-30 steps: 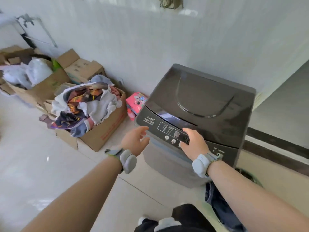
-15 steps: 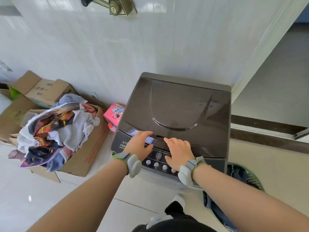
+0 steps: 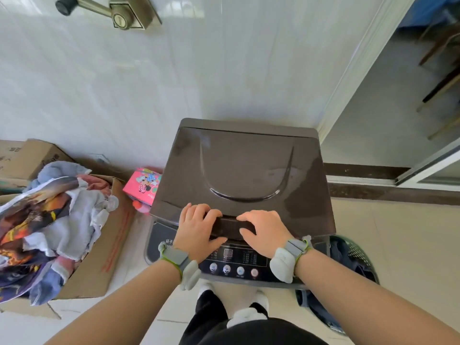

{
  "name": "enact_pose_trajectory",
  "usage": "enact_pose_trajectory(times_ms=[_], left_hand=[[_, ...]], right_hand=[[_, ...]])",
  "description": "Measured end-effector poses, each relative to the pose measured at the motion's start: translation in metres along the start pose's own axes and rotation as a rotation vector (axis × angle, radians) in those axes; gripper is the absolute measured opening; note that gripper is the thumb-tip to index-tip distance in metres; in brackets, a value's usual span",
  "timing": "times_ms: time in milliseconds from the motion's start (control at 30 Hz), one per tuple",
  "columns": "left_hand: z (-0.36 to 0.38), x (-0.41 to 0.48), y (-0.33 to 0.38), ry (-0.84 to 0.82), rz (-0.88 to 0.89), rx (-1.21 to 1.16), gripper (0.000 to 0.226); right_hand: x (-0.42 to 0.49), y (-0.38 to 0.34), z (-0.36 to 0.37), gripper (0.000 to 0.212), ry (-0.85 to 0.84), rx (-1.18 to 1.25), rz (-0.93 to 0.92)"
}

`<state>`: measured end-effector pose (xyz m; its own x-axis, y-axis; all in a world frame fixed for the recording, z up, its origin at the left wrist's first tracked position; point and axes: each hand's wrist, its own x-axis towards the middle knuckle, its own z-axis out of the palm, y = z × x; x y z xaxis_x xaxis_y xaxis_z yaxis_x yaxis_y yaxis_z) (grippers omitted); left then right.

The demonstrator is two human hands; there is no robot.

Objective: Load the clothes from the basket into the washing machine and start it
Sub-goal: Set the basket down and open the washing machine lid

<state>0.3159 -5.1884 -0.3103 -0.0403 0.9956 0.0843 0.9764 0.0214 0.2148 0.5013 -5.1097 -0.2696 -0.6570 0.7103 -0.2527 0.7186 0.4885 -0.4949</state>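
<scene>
Left hand [image 3: 199, 230], right hand [image 3: 266, 232] on lid [image 3: 244, 165]; basket [image 3: 361, 255] beside

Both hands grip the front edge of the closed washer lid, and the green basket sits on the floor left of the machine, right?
Not quite: in the head view the green basket sits on the floor right of the machine, not left; a cardboard box of clothes is on the left. The left hand and right hand do grip the front edge of the closed lid.
</scene>
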Motion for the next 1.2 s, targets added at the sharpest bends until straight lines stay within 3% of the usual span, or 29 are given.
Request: enact_pose_trajectory(times_ms=[133, 333, 467, 800, 1033, 1200], left_hand=[[-0.016, 0.013, -0.016, 0.151, 0.160, -0.007, 0.051], [-0.043, 0.033, -0.025, 0.263, 0.291, -0.033, 0.059], [-0.066, 0.051, -0.024, 0.336, 0.321, -0.065, 0.060], [-0.135, 0.096, -0.014, 0.405, 0.250, -0.118, 0.058], [-0.140, 0.106, 0.005, 0.590, 0.195, -0.073, 0.045], [-0.154, 0.125, 0.004, 0.486, 0.143, -0.033, 0.060]], right_hand=[[-0.007, -0.011, -0.020, 0.036, 0.123, 0.007, -0.024], [-0.032, -0.027, -0.036, 0.031, 0.646, -0.048, -0.116], [-0.044, -0.028, -0.034, 0.033, 0.805, -0.094, -0.119], [-0.027, -0.021, -0.032, 0.075, 0.787, -0.359, 0.008], [0.010, -0.015, -0.068, 0.095, 0.813, -0.576, 0.027], [0.046, -0.020, -0.119, 0.095, 0.844, -0.566, 0.071]])
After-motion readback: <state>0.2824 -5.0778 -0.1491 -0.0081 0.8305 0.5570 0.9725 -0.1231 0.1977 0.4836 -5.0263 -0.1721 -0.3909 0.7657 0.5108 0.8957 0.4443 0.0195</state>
